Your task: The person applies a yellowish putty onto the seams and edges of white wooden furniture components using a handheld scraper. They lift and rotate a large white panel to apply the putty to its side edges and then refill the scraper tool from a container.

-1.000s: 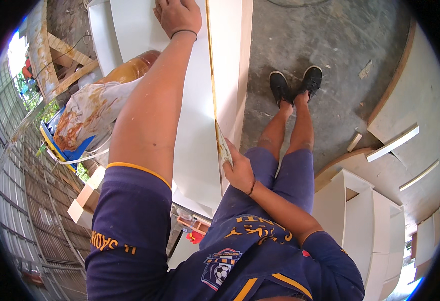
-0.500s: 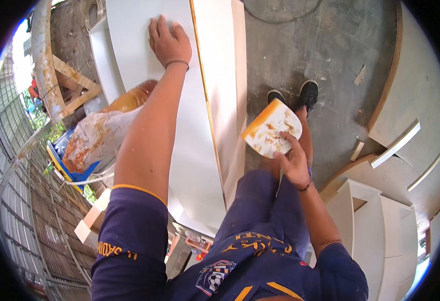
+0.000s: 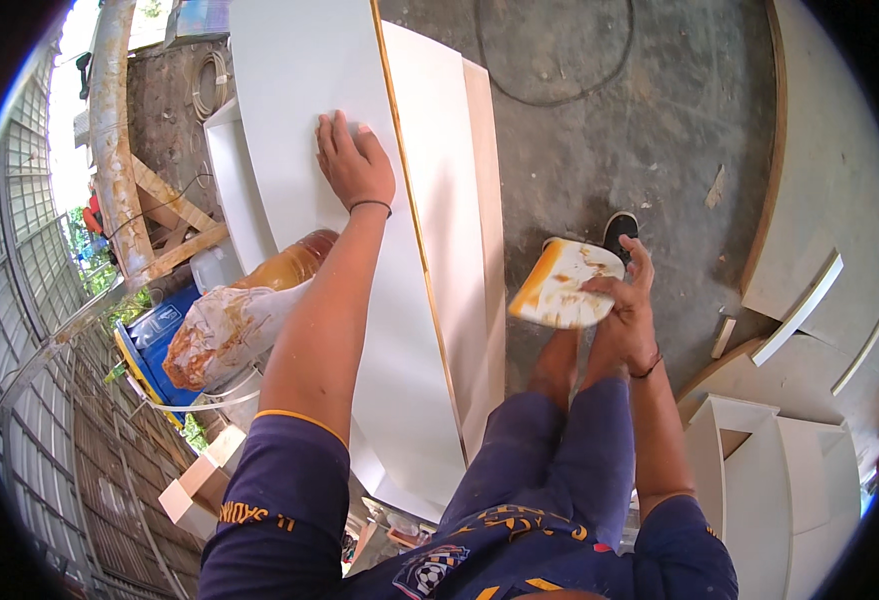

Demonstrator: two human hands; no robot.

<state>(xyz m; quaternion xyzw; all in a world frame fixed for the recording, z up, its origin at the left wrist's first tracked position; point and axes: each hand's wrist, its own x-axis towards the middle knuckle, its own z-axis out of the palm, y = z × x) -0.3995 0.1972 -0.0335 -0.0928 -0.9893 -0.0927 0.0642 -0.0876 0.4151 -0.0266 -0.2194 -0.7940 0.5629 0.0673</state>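
Pressing flat with fingers spread, the left hand rests on a long white board beside its yellow edge strip. The right hand grips a glue-stained yellow scraper card out over the concrete floor, well apart from the board. A stained plastic-wrapped bundle and blue bin sit left; white cabinet parts stand right.

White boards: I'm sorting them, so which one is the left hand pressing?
The wide white board under the left hand, left of the narrower board.
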